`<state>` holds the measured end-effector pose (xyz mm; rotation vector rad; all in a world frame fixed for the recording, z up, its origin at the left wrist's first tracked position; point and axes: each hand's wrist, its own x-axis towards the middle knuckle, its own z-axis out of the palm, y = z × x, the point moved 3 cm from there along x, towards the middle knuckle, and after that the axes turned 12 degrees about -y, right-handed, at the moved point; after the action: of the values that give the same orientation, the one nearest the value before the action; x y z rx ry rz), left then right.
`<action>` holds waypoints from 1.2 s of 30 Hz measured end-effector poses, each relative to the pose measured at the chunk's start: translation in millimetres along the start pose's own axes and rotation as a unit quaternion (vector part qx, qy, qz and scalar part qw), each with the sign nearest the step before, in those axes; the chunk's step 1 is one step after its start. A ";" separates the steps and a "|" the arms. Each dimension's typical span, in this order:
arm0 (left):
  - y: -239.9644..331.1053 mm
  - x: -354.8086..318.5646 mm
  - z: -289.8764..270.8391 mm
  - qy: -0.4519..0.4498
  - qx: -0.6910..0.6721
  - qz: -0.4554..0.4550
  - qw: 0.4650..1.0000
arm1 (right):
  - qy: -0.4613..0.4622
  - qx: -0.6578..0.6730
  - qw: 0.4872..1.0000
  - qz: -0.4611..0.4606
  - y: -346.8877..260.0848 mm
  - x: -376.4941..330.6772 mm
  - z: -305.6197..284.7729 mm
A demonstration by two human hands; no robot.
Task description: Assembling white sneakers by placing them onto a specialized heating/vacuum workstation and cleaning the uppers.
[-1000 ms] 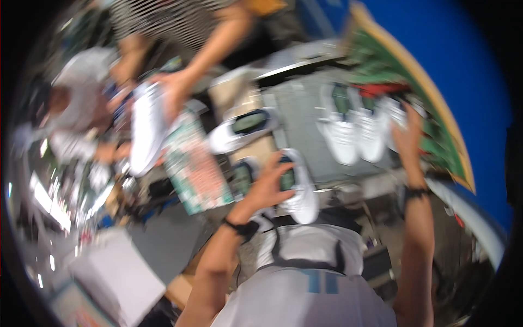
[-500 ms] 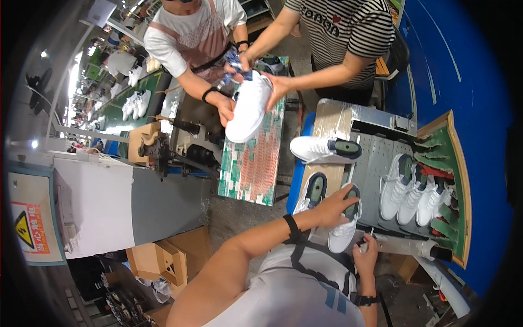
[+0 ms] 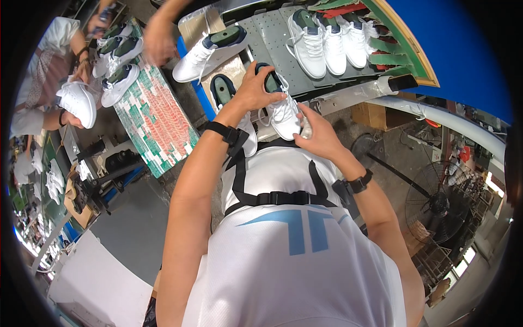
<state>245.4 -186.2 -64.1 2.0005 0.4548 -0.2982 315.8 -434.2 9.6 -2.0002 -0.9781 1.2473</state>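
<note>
— Two hands on one white sneaker [image 3: 283,111], held above the chest, close in front of the grey perforated tray [image 3: 272,38]?

— Yes. Left hand [image 3: 255,87] clamped over the heel and collar, fingers [image 3: 272,94] curled across the dark opening with the green last showing between them. Right hand [image 3: 318,136] cupped under the toe end, thumb along the sole edge, fingertips hidden beneath, so grip there only partly readable but closed around the shoe.

— Shoe itself?

— Tilted, toe toward the body, laces up, off any surface.

— Nearby?

— Second sneaker [image 3: 231,101] just beside the left wrist, dark collar and green last up, partly covered by the forearm and the black wristband [image 3: 226,133]. Another white sneaker [image 3: 210,49] lying on its side on the foil-wrapped ledge beyond. Three more white sneakers [image 3: 329,41] side by side on the tray, well apart from the fingers.

— Other people?

— Off to the left, a co-worker's hand [image 3: 158,41] near the patterned board [image 3: 152,117], with several sneakers [image 3: 117,65] at its far end. Further left, another person holding a white shoe [image 3: 79,101].

— In the way?

— Only the own left forearm, crossing over the second sneaker.
</note>
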 end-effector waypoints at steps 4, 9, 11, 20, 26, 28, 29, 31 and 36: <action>-4.0 1.4 25.2 0.062 -0.006 0.029 0.998 | 0.026 -0.122 0.987 -0.102 2.6 24.2 7.7; -4.0 -9.4 20.5 0.059 -0.052 0.055 0.995 | 0.036 -0.344 0.931 -0.114 25.8 9.1 5.0; -8.9 -10.7 18.2 0.061 -0.035 0.056 0.996 | 0.027 -0.313 0.945 -0.094 37.5 -13.3 -8.9; -8.5 -3.1 10.1 0.057 -0.036 0.049 0.996 | -0.093 -0.124 0.988 -0.020 -19.7 -71.9 -18.6; -2.0 -7.5 11.0 0.057 -0.031 0.037 0.997 | -0.098 -0.008 0.995 -0.011 -12.4 -83.7 -8.6; -4.1 -6.4 11.0 0.059 -0.027 0.040 0.997 | -0.092 -0.030 0.995 -0.031 -16.0 -93.7 -5.7; -5.9 -5.3 11.4 0.060 -0.024 0.046 0.997 | -0.085 -0.054 0.993 -0.054 -19.3 -97.7 -5.1; -7.2 -1.1 10.3 0.063 -0.028 0.051 0.996 | -0.075 -0.043 0.995 -0.046 -23.3 -99.9 -7.0; -9.9 -3.1 12.0 0.053 -0.020 0.057 0.997 | -0.067 -0.020 0.998 -0.001 -4.4 -104.9 -3.8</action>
<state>238.2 -193.4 -76.2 2.0004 0.4084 -0.1106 287.3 -518.2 65.8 -1.9659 -1.0743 1.3852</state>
